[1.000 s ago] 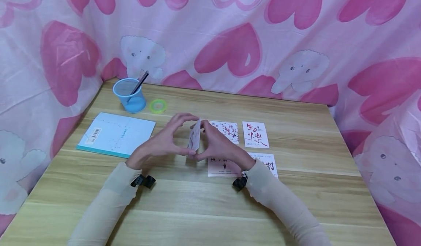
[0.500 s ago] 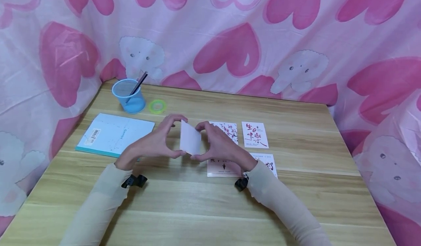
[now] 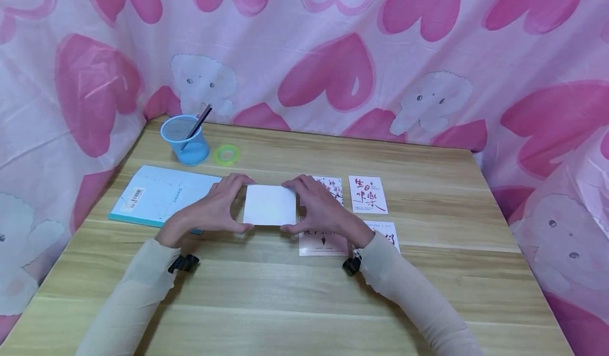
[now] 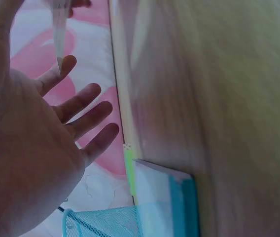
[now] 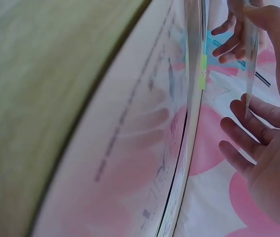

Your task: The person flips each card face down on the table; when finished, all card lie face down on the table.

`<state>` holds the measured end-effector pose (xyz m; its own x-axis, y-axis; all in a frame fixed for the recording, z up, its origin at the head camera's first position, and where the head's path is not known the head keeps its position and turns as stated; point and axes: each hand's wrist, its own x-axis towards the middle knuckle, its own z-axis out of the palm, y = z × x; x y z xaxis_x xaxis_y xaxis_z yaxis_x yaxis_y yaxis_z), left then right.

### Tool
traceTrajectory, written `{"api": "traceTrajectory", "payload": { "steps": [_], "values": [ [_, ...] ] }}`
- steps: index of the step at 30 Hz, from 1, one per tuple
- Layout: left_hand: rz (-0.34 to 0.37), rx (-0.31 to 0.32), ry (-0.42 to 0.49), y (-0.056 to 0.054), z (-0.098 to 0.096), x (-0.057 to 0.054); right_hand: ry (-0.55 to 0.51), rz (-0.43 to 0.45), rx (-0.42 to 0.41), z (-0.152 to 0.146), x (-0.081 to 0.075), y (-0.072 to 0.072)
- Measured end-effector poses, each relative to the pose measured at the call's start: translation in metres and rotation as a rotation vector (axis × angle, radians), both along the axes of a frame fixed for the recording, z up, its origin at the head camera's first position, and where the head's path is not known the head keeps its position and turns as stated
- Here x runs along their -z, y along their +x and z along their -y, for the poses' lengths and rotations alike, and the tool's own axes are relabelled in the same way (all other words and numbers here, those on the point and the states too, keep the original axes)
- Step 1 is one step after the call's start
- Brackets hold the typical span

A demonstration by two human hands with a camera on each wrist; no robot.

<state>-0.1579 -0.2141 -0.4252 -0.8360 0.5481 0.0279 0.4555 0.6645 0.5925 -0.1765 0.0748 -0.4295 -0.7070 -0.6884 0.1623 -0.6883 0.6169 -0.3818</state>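
A small square card (image 3: pixel 269 205) is held up over the middle of the table, its blank white face towards the head camera. My left hand (image 3: pixel 209 208) grips its left corners between thumb and forefinger. On the other side my right hand (image 3: pixel 325 210) holds the right corners the same way. Both wrist views show the card edge-on; the left hand's other fingers (image 4: pixel 88 123) are spread, as are the right hand's. Under and beside the right hand lie a blossom card (image 3: pixel 335 186), a pink card (image 3: pixel 323 245) and a white card with black writing (image 3: pixel 389 234), partly covered.
A card with red writing (image 3: pixel 368 194) lies farther right. At the left is a pale blue notebook (image 3: pixel 162 192), partly behind the left hand. Behind it stand a blue mesh pen cup (image 3: pixel 192 149) and a yellow-green ring (image 3: pixel 227 155). A pink heart-patterned curtain (image 3: pixel 328 23) encloses the table.
The card has turned from nearly edge-on, with its printed side partly showing, to its blank face. My left hand has moved left; the right has stayed nearly in place.
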Motion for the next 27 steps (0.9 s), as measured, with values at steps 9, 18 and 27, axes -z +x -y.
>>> {"api": "traceTrajectory", "payload": {
  "steps": [9, 18, 27],
  "values": [
    [-0.038, -0.01, -0.013, -0.003, 0.002, 0.004, 0.027, -0.01, 0.015, 0.003, 0.001, -0.004],
    [-0.019, 0.0, -0.052, -0.008, 0.0, 0.003, 0.049, 0.003, 0.008, 0.005, 0.002, -0.007],
    [-0.04, 0.019, -0.138, -0.016, 0.0, 0.006, 0.152, 0.027, -0.008, 0.009, 0.005, -0.01]
  ]
}}
